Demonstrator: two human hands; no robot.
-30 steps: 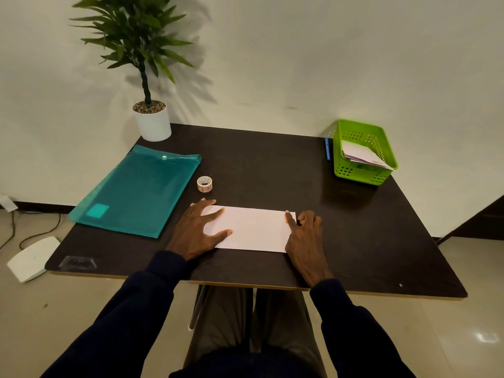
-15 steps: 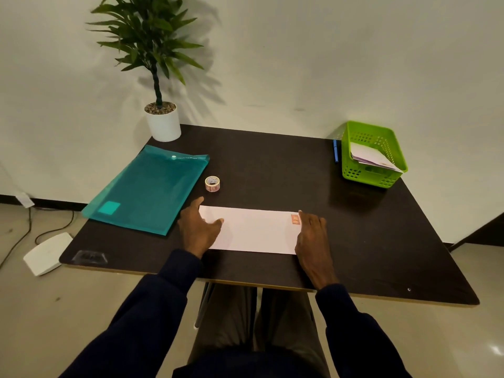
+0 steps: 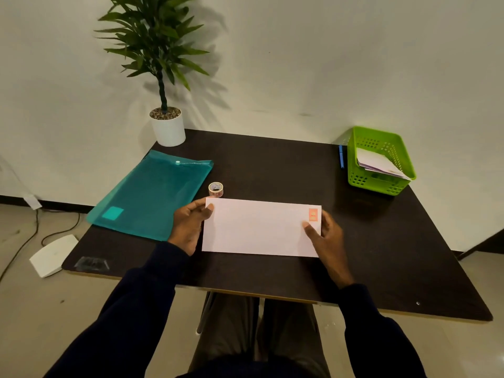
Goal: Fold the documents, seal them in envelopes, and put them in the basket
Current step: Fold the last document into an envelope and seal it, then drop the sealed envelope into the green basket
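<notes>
A long white envelope (image 3: 259, 227) with an orange stamp at its right end is held above the dark table (image 3: 272, 165), near its front edge. My left hand (image 3: 189, 225) grips its left end, thumb on top. My right hand (image 3: 326, 236) grips its right end below the stamp. A green basket (image 3: 362, 181) stands at the table's far right corner with several white envelopes (image 3: 377, 162) leaning inside it.
A teal plastic folder (image 3: 152, 195) lies on the table's left side. A small tape roll (image 3: 215, 189) sits just behind the envelope's left corner. A potted plant (image 3: 167, 126) stands at the back left. A blue pen (image 3: 341, 156) lies left of the basket.
The envelope lay flat under my pressing hands a second ago. Both hands have shifted to its ends and lifted it, and the stamp now shows at its right end.
</notes>
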